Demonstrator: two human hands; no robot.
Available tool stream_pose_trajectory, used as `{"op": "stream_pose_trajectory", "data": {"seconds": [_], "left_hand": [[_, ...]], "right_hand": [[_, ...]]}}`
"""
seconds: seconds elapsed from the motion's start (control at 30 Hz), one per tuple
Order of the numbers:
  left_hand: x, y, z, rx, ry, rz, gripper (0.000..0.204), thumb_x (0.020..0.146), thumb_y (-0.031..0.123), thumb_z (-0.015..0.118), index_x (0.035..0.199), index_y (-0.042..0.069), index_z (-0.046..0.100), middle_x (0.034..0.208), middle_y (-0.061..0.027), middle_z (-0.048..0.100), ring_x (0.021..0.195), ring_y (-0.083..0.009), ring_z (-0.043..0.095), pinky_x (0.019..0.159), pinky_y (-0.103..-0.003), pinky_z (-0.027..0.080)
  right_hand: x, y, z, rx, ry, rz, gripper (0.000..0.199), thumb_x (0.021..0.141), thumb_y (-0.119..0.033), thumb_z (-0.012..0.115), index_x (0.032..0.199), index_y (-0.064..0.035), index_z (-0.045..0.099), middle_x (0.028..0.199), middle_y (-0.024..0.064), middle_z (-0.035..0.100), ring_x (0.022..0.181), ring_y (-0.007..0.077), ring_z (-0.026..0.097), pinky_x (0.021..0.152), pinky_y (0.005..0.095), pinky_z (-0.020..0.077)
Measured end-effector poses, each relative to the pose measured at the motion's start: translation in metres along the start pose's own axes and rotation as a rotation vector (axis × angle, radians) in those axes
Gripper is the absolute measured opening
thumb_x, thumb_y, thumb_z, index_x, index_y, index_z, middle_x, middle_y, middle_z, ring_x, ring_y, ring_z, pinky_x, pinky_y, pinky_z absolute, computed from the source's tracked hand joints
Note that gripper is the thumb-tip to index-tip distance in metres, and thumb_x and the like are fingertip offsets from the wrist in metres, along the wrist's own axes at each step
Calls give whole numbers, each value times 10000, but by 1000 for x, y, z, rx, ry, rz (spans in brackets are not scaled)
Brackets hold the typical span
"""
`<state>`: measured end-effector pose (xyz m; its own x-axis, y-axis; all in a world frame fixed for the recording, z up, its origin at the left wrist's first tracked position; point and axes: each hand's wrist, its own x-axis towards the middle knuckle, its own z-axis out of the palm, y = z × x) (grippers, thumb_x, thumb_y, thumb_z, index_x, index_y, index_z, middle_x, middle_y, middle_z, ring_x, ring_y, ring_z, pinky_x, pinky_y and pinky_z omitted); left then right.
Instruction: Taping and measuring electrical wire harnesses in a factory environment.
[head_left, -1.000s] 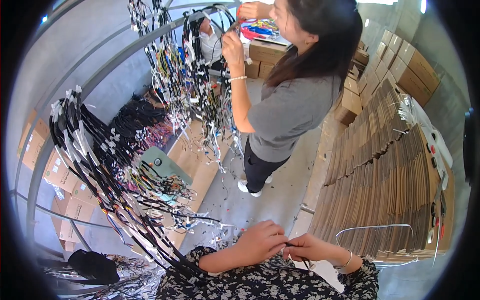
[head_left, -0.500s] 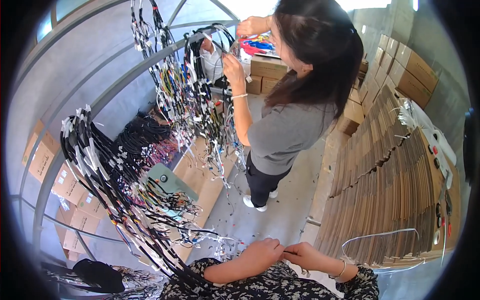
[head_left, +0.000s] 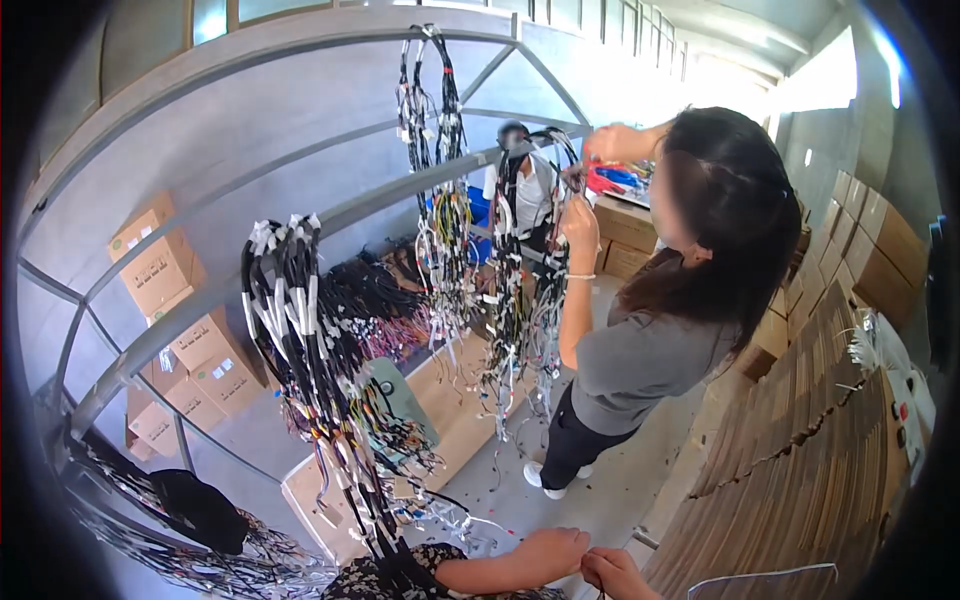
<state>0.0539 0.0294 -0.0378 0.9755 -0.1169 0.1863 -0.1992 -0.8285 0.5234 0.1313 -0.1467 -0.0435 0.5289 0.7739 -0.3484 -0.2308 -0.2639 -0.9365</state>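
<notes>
My left hand (head_left: 560, 552) and my right hand (head_left: 614, 573) meet at the lower edge, fingertips pinched together. Whatever they hold between them is too small or hidden to name. The left fingers are curled, and the right thumb and forefinger press close beside them. A thick bundle of wire harnesses (head_left: 335, 400), black-sleeved with white tape, hangs from the rack rail and comes down against my left sleeve. Across from me, a co-worker in a grey shirt (head_left: 655, 345) has both hands raised at another hanging harness bundle (head_left: 508, 270).
A grey metal rack (head_left: 390, 185) spans the left side. Further harnesses (head_left: 440, 200) hang behind. A green stool (head_left: 405, 400) stands by a wooden board (head_left: 465, 405). Flattened cardboard (head_left: 800, 480) is stacked at right; boxes (head_left: 165, 270) stand at left. Another person (head_left: 525, 185) is behind the rack.
The view has swung left and upward, so the scene sits further right and lower. My hands stay pinched together. The co-worker's hands remain at the hanging harnesses.
</notes>
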Motion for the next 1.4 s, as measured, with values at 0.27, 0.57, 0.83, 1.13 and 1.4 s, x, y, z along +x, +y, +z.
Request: {"op": "stream_pose_trajectory", "data": {"seconds": [0.27, 0.57, 0.83, 1.13, 1.4], "left_hand": [[10, 1, -19, -246, 227, 137, 177, 762, 97, 669, 841, 49, 518, 738, -123, 568, 674, -344, 613, 590, -437, 497], [8, 6, -22, -232, 239, 81, 191, 762, 99, 702, 846, 63, 535, 759, -95, 563, 674, -323, 612, 586, -427, 499], [4, 19, -28, -320, 151, 121, 221, 755, 73, 704, 880, 59, 523, 836, -110, 567, 756, -320, 612, 638, -407, 496], [15, 11, -52, -532, 7, -15, 192, 853, 132, 674, 859, 41, 505, 805, -111, 555, 709, -311, 585, 631, -408, 470], [6, 3, -36, -550, 111, 65, 106, 916, 141, 681, 994, 73, 658, 860, -86, 667, 712, -255, 652, 622, -339, 511]], "right_hand": [[-7, -43, 1, 363, 23, 103, 341, 983, -159, 464, 652, -82, 433, 608, -11, 401, 510, 93, 341, 475, 257, 254], [-6, -33, 11, 386, 78, 43, 354, 1004, -174, 444, 668, -64, 450, 606, -15, 421, 541, 82, 362, 500, 257, 280], [0, -26, 6, 441, 196, -39, 354, 1026, -169, 436, 688, -64, 455, 620, -15, 461, 555, 67, 367, 502, 249, 285], [3, -31, -19, 164, 149, -101, 349, 1028, -169, 451, 702, -50, 489, 622, -9, 478, 563, 73, 399, 519, 243, 318], [-5, -27, -24, 107, 142, -104, 374, 1035, -198, 458, 703, -48, 542, 596, -24, 472, 541, 64, 402, 502, 237, 312]]}}
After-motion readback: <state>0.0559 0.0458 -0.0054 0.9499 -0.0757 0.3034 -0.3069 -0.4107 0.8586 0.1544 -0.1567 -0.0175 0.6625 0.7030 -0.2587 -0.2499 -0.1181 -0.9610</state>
